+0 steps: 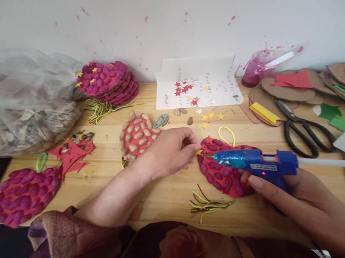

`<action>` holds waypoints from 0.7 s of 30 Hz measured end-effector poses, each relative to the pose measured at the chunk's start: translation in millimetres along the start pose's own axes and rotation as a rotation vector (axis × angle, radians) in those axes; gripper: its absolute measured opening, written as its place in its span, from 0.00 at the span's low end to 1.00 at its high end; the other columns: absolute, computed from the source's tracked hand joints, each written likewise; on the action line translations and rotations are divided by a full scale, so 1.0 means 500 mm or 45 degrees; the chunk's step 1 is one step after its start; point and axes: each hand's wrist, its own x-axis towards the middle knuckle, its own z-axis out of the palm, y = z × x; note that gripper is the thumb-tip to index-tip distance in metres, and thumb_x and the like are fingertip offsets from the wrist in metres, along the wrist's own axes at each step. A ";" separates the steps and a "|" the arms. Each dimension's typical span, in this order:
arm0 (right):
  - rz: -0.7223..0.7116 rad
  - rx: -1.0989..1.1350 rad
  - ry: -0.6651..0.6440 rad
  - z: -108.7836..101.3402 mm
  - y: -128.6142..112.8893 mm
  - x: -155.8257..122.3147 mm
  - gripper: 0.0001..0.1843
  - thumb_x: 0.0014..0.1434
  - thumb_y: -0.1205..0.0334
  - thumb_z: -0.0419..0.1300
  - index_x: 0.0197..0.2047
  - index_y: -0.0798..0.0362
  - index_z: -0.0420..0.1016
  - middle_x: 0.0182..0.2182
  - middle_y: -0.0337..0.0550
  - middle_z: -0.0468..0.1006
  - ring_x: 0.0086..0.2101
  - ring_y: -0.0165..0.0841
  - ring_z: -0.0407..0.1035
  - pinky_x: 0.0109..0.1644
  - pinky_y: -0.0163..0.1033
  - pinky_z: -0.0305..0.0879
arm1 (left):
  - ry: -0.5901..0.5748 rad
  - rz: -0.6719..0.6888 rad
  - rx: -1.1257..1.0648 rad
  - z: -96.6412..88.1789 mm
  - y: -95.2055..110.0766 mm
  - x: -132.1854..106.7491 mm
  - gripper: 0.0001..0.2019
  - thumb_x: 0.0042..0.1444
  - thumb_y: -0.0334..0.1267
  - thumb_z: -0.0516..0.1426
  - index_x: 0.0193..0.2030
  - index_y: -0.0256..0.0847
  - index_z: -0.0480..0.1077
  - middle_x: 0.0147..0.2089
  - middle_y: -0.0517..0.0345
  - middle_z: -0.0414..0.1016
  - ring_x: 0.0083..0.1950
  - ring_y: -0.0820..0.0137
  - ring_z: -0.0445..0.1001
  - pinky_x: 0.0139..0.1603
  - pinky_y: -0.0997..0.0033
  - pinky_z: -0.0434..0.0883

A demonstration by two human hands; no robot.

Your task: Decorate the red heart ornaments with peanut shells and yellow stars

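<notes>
My right hand (pixel 287 193) is wrapped round a blue hot glue gun (pixel 246 163) with a white glue stick in its back and a red light on its side. Its nozzle points left, close to a small yellow paper star (pixel 199 152) that my left hand (pixel 175 149) pinches between thumb and finger. Below both lies a round red disc (pixel 214 174) covered with magenta-dyed peanuts, with a yellow cord loop (pixel 226 134) at its top. A tassel of green and dark yarn (pixel 209 204) rests under it. Behind my left wrist is a disc of undyed peanuts (pixel 137 134).
At the back left, a plastic bag of shells (pixel 24 126) stands beside stacked magenta discs (pixel 109 80). Another disc (pixel 27 195) lies left, near red scraps (pixel 74 157). Loose stars (pixel 211 115) lie before a written sheet (pixel 225 90). Scissors (pixel 300 130) and cardboard rounds (pixel 293 86) are right.
</notes>
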 end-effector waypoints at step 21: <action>0.396 0.629 0.218 0.012 -0.008 0.005 0.21 0.61 0.40 0.61 0.37 0.51 0.77 0.20 0.38 0.73 0.23 0.32 0.62 0.25 0.37 0.53 | 0.046 0.004 0.148 0.019 0.011 0.004 0.04 0.57 0.35 0.58 0.34 0.39 0.74 0.27 0.63 0.74 0.27 0.73 0.67 0.31 0.74 0.64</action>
